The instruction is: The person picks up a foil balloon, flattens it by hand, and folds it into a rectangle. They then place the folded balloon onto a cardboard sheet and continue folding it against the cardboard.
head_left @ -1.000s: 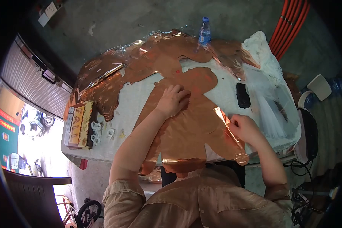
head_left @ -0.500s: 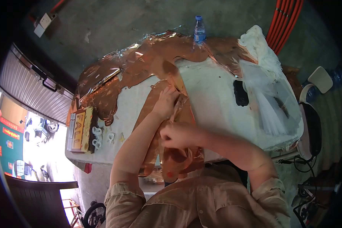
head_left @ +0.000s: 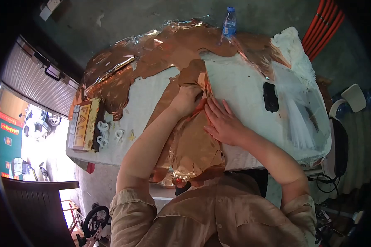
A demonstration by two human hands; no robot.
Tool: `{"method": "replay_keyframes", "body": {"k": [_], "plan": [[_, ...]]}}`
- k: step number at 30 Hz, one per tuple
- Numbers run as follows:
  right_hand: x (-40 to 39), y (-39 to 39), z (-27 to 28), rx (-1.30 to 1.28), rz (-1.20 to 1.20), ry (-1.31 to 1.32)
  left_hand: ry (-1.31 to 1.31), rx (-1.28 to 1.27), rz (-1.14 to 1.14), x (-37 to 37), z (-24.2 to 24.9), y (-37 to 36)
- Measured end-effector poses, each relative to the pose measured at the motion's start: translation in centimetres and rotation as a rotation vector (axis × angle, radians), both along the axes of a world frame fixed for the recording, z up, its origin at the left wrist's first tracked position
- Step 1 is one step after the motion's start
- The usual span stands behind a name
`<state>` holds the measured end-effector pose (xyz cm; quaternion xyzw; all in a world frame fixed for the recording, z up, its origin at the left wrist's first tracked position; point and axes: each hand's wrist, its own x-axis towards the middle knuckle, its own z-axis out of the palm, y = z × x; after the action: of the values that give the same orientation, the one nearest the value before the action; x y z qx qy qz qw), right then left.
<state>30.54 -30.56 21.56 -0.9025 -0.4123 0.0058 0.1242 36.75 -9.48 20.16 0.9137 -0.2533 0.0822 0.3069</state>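
Note:
Copper-coloured shiny foil (head_left: 196,146) runs down the middle of the white-covered table (head_left: 239,82) to its front edge, wrinkled near my hands. My left hand (head_left: 187,100) is on the upper part of this foil, fingers curled in at a fold; the fingertips are hidden. Close to its right, my right hand (head_left: 222,121) lies on the foil's right edge with its fingers stretched out. A larger sheet of copper foil (head_left: 160,53) with wavy edges spreads across the back and left of the table.
A blue-capped water bottle (head_left: 229,24) stands at the back. On the left are a box (head_left: 86,125) and white rings (head_left: 103,133). To the right lie a black object (head_left: 270,97), clear plastic sheeting (head_left: 294,115) and white fluffy material (head_left: 292,47). A chair (head_left: 353,98) stands beyond.
My right hand has moved up and right from the lower foil, and its closed fingers have spread flat. The lower foil now lies more spread out. The camera view has shifted slightly.

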Motion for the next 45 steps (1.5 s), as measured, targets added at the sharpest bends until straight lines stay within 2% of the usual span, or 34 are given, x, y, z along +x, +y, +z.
{"method": "replay_keyframes", "body": {"k": [4,6,7,24,27,29,30,32,33,35,36,38,39,41,45], "plan": [[-0.3,0.2,1.2,-0.047,-0.008,0.010,-0.049,-0.020,-0.018,-0.2,0.3,-0.1],[0.0,0.4,2.1,-0.049,-0.045,0.186,-0.066,-0.018,-0.017,-0.2,0.4,-0.2],[-0.1,0.6,2.0,-0.050,-0.043,0.185,-0.066,-0.024,-0.010,-0.3,0.5,-0.3],[-1.5,0.0,-0.1,-0.015,-0.027,-0.073,-0.081,-0.068,-0.016,-0.5,0.8,-0.3],[-1.5,0.0,0.0,-0.051,-0.024,-0.093,-0.015,-0.163,0.023,-0.5,1.4,-0.3],[-1.4,0.0,-0.6,-0.035,-0.020,-0.127,0.428,-0.446,0.141,0.1,1.8,0.2],[-1.4,0.0,-0.7,-0.021,-0.017,-0.156,0.423,-0.445,0.141,0.3,2.2,0.5],[-1.4,0.0,-0.8,-0.006,-0.015,-0.155,0.400,-0.562,0.329,0.8,3.1,1.5],[-1.4,-0.1,-0.8,0.010,-0.013,-0.148,0.396,-0.562,0.327,1.8,2.4,2.7],[-1.6,-0.1,-0.3,-0.009,-0.016,-0.114,0.197,-0.953,0.427,4.0,0.0,5.5],[-1.6,0.0,-0.1,-0.029,-0.019,-0.079,0.193,-0.951,0.425,3.7,0.7,5.2],[-1.6,0.0,0.0,-0.029,-0.020,-0.078,-0.480,-0.294,0.446,1.8,2.6,3.6],[-1.6,0.0,0.1,-0.032,-0.022,-0.075,-0.367,-0.314,0.261,1.3,2.8,2.5],[-1.6,0.1,0.3,-0.039,-0.023,-0.070,-0.244,-0.079,-0.002,0.4,3.9,0.2],[-1.6,0.0,0.4,-0.041,-0.015,-0.083,-0.198,0.056,-0.019,1.4,2.4,-1.1]]}}
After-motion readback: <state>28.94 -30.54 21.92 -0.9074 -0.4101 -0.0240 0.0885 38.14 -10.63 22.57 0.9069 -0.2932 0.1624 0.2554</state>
